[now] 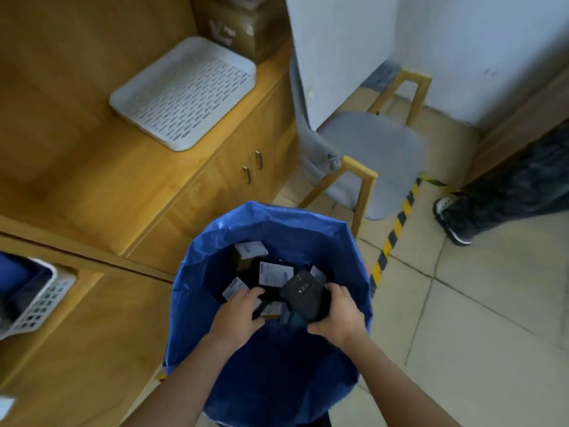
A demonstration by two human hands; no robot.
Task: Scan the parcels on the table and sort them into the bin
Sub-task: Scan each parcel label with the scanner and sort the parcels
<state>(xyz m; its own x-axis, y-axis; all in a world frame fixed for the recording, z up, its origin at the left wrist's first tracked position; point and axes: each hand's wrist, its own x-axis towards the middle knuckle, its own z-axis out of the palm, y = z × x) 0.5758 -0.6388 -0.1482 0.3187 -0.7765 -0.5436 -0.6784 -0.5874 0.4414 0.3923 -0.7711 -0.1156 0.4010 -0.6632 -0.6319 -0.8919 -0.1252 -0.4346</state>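
A bin lined with a blue bag (197, 303) stands on the floor below me, next to the wooden table. Several dark parcels with white labels (274, 274) lie inside it. My right hand (337, 315) grips a black handheld scanner (304, 295) over the bin's mouth. My left hand (238, 312) reaches down into the bin, fingers spread over the parcels; whether it holds one I cannot tell.
A white perforated tray (184, 94) lies on the wooden counter (101, 192), a cardboard box (240, 29) behind it. A white basket (40, 300) sits at the left edge. A grey chair (369, 158) stands behind the bin. Another person's leg and shoe (455, 217) are at right, by striped floor tape (394, 232).
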